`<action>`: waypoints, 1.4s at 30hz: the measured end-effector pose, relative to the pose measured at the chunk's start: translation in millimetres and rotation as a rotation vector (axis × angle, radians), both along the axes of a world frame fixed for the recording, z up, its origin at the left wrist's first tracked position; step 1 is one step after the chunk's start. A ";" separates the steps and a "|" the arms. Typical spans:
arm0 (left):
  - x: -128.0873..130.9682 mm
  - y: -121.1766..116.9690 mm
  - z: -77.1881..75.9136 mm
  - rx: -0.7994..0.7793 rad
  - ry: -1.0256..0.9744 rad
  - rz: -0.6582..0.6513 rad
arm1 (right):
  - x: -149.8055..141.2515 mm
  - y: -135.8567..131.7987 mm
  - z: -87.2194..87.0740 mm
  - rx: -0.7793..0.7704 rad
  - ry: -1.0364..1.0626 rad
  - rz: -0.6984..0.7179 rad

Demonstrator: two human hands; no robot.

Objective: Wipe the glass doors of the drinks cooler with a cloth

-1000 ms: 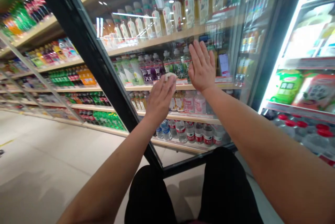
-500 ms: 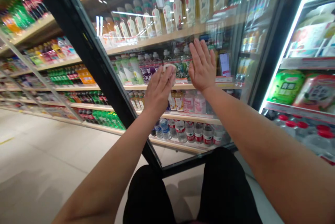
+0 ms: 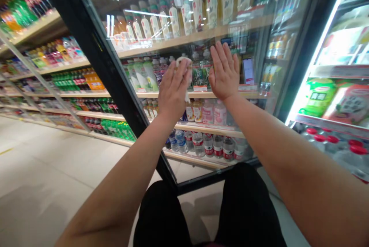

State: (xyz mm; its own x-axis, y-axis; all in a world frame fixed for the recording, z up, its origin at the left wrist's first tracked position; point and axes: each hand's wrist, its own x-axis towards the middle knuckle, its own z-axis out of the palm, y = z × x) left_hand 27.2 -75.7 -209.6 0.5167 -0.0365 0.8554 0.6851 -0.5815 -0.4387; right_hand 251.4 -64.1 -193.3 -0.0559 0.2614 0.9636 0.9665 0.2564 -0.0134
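Observation:
A black-framed glass door [image 3: 161,116] stands swung out in front of me. My left hand [image 3: 173,91] presses a crumpled pale cloth [image 3: 188,64] against the pane; bits of the cloth show above the fingertips and along the right side of the hand. To its right my right hand [image 3: 225,72] lies flat on the glass, fingers stretched out, with nothing in it. Bottles on shelves are visible through the pane behind both hands.
The door's dark frame [image 3: 95,47] slants down on the left, its bottom rail [image 3: 201,179] near my knees. Drink shelves [image 3: 95,94] line the left, above a pale tiled floor [image 3: 57,162]. On the right is a lit cooler with a green package [image 3: 315,95] and red-capped bottles [image 3: 331,143].
My left hand and the cloth have slid slightly up and left on the glass, and more of the cloth shows. My right hand stays in almost the same place.

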 end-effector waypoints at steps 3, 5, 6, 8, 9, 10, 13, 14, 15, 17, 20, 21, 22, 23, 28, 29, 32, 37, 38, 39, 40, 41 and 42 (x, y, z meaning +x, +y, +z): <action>0.8 -0.1 -6.0 -0.004 0.027 -0.040 | -0.4 0.3 0.0 0.001 0.003 0.002; 2.5 -0.2 -14.0 0.020 0.109 -0.081 | -0.3 0.5 0.1 0.001 0.007 0.006; 2.8 0.3 -15.5 0.029 0.140 -0.096 | -0.1 0.7 0.2 0.001 0.007 0.010; 1.6 2.8 -9.1 0.027 0.143 -0.109 | 0.8 1.0 0.4 0.003 0.004 0.013; 0.2 4.6 -1.8 0.019 0.115 -0.103 | 1.3 1.2 0.4 0.004 0.002 0.014; -1.4 6.5 7.0 0.016 0.075 -0.092 | 1.7 1.4 0.3 0.005 -0.001 0.013; -4.7 10.2 27.1 0.032 -0.018 -0.034 | 1.7 2.4 -0.8 0.006 -0.008 0.014; -4.7 10.2 28.1 0.039 -0.024 -0.018 | 1.4 2.7 -1.4 0.007 -0.008 0.015; -4.1 9.4 25.6 0.048 -0.018 -0.009 | 1.0 2.8 -1.9 0.009 -0.007 0.017; -2.5 6.5 13.6 0.058 0.041 -0.014 | 0.9 2.3 -1.6 0.009 -0.006 0.019; -2.1 1.3 -5.7 0.064 0.148 -0.024 | 5.3 -0.6 6.3 -0.013 -0.020 0.023; -2.7 -0.1 -9.6 0.067 0.170 -0.025 | 8.3 -1.7 11.5 -0.026 -0.028 0.025; -3.3 -1.2 -12.0 0.072 0.182 -0.028 | 11.9 -2.6 17.7 -0.037 -0.029 0.026; -3.8 -2.1 -13.3 0.079 0.184 -0.031 | 15.7 -3.0 24.5 -0.040 -0.017 0.024; -5.7 0.1 -3.8 0.029 0.179 -0.006 | 28.8 3.7 49.3 -0.009 0.113 0.036; -7.2 2.5 3.0 0.012 0.169 -0.001 | 29.3 5.7 50.3 -0.008 0.119 0.044; -14.8 13.2 32.6 0.005 0.086 -0.001 | 29.4 9.8 48.2 0.003 0.107 0.053; -18.0 20.4 54.2 0.002 -0.104 -0.023 | 31.6 7.8 44.1 0.018 0.075 0.075; -16.1 18.7 50.4 -0.012 -0.042 -0.036 | 32.4 6.9 43.8 0.020 0.063 0.067; -14.3 16.4 46.0 -0.018 0.044 -0.049 | 33.1 6.2 43.6 0.022 0.050 0.055; -13.0 14.2 42.6 -0.020 0.113 -0.054 | 33.9 5.8 43.3 0.030 0.040 0.042; -12.9 12.3 41.3 -0.020 0.159 -0.049 | 34.6 5.9 42.9 0.039 0.031 0.031; -13.8 11.0 42.8 -0.020 0.174 -0.036 | 35.3 6.5 42.4 0.047 0.025 0.023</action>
State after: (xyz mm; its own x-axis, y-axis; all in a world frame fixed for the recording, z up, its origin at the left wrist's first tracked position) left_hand 13.3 -64.7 -166.8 0.6553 -0.0419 0.7542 0.5785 -0.6141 -0.5368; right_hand 286.7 -57.6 -151.0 -0.0372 0.2143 0.9760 0.9599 0.2793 -0.0247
